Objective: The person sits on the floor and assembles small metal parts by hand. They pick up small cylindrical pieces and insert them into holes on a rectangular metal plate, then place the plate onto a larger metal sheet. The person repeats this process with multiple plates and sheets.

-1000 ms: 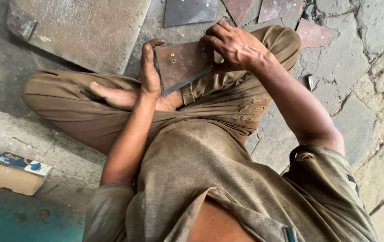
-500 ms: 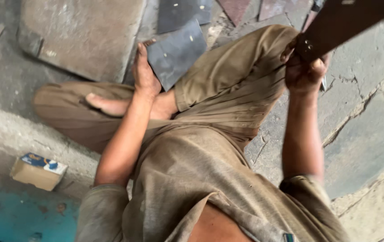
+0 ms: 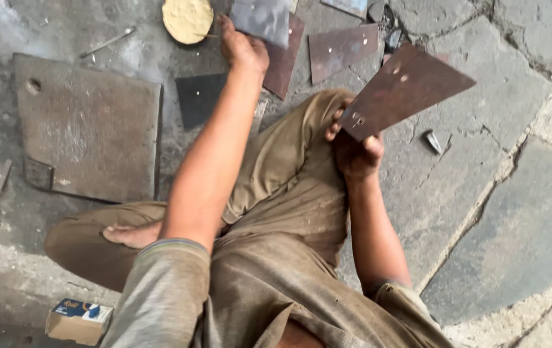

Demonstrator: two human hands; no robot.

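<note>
On the far left of the stone floor (image 3: 514, 212) I see a small cardboard box (image 3: 77, 321) near my hip, and above it a large, worn, square metal slab (image 3: 89, 125) lying flat. Just right of the slab sits a small dark square plate (image 3: 199, 98), with a round yellowish disc (image 3: 187, 19) beyond it at the top edge. My left hand (image 3: 244, 48) is stretched forward past my knee, fingers closed around the lower edge of a grey metal sheet (image 3: 262, 19), held up above a rusty brown plate (image 3: 284, 61) lying on the floor. Another rusty plate (image 3: 342, 50) lies flat just to the right. I am seated cross-legged in dusty khaki trousers, one bare foot (image 3: 131, 235) tucked under my thigh. My right hand (image 3: 355, 153) grips the narrow, holed end of a brown, wedge-shaped metal blade (image 3: 405, 90), lifted clear of the floor and tilted up to the right. Beside it a small metal scrap (image 3: 433, 141) rests on the stone.
</note>
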